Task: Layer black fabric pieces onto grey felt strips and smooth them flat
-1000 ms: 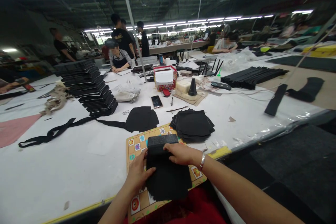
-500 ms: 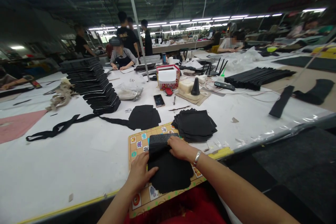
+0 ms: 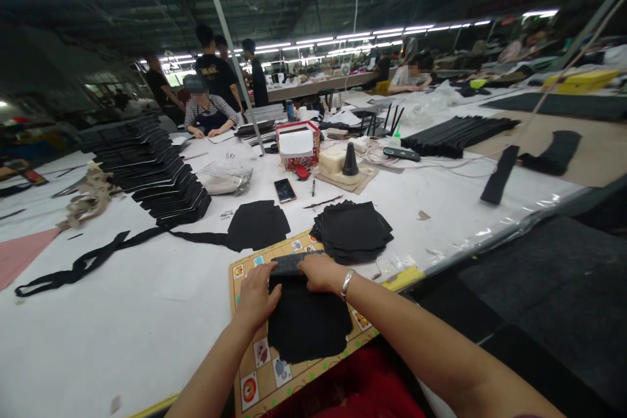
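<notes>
A black fabric piece (image 3: 308, 326) lies on a tan board with animal pictures (image 3: 249, 359) at the table's front edge. Its far edge shows as a dark grey folded strip (image 3: 289, 266). My left hand (image 3: 257, 297) rests at the fabric's left edge, fingertips on the strip's left end and thumb apart over the black cloth. With curled fingers, my right hand (image 3: 321, 273) grips the strip's right part; its fingertips are partly hidden. Just beyond it is a stack of black fabric pieces (image 3: 353, 228), touching the board's far edge.
Another black piece (image 3: 259, 225) and a long black strap (image 3: 98, 255) lie left. A tall black stack (image 3: 157, 176) stands farther left. Beyond are a phone (image 3: 285, 191), a red box (image 3: 298, 144) and a black cone (image 3: 350, 160). A co-worker (image 3: 209, 108) sits opposite.
My left hand has slid away from me along the fabric's left edge to the strip. The grey strip looks narrower. The whole view has shifted, moving the table's things leftward.
</notes>
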The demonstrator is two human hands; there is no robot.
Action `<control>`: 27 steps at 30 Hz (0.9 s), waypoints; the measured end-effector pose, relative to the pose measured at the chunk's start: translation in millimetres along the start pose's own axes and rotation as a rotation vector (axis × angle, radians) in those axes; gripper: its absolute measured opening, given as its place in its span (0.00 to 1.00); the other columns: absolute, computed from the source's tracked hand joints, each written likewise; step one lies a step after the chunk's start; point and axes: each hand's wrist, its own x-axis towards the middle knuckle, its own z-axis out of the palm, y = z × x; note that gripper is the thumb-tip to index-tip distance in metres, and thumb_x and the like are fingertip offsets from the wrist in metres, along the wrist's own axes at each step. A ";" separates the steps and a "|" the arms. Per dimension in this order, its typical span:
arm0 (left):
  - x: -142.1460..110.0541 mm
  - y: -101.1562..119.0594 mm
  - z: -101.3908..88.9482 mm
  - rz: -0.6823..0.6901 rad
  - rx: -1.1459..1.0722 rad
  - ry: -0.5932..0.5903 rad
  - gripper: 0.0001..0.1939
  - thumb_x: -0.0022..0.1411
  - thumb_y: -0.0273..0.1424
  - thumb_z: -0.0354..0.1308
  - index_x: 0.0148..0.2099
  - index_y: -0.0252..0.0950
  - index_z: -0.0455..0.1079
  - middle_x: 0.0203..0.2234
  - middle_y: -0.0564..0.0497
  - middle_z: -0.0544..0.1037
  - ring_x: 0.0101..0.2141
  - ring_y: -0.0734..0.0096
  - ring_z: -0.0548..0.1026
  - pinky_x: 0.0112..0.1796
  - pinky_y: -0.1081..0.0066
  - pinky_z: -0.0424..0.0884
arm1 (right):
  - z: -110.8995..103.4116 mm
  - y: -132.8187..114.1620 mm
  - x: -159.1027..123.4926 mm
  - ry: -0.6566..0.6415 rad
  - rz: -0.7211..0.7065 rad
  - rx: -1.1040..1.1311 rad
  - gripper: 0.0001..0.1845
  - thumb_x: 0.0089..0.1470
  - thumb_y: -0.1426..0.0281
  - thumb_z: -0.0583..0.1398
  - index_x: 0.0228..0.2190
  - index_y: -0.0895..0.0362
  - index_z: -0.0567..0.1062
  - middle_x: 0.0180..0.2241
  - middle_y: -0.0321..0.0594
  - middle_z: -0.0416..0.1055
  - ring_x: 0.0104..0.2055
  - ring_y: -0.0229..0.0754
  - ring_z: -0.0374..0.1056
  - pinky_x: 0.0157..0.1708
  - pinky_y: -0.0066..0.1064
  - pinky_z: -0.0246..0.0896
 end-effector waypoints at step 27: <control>-68.3 -23.6 31.1 0.247 0.409 -0.024 0.18 0.60 0.35 0.49 0.51 0.43 0.68 0.51 0.49 0.71 0.50 0.60 0.70 0.49 0.55 0.65 | -96.0 128.0 -26.9 0.204 0.275 -0.087 0.21 0.45 0.78 0.60 0.44 0.63 0.69 0.45 0.54 0.67 0.47 0.52 0.62 0.44 0.38 0.55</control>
